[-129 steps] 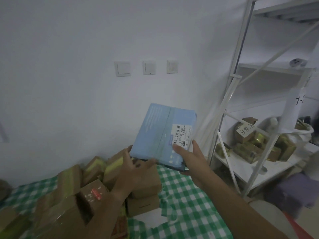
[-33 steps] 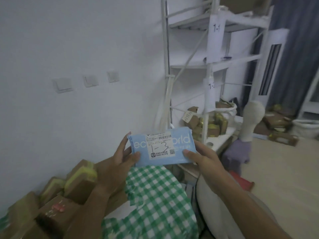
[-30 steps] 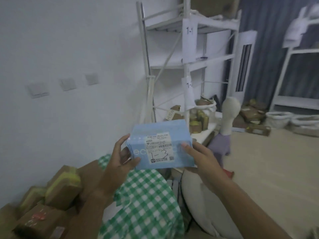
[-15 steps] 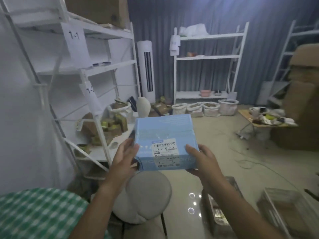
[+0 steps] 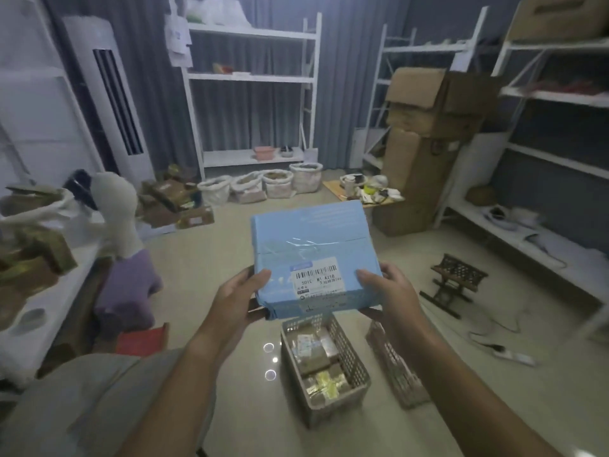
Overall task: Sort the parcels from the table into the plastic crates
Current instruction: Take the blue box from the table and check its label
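One flat light-blue taped parcel (image 5: pixel 311 258), clasped at its near corners by left hand (image 5: pixel 239 296) and right hand (image 5: pixel 390 291), was held above the part-filled grey plastic crate (image 5: pixel 354 364) at 6 o'clock, not yet deposited.

Light blue parcel (image 5: pixel 311 252) with white barcode label (image 5: pixel 315 277), grey lattice crate (image 5: pixel 329 387), purple stool (image 5: pixel 127 291), white shelving (image 5: pixel 250 77)

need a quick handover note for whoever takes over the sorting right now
Left hand and right hand both grip the blue parcel, held in the air above the floor crates.
Left crate already holds several parcels. Right crate is mostly hidden by the right arm; contents unclear.
Left to do: read the label, drop the blue parcel in its crate, go back for the next.
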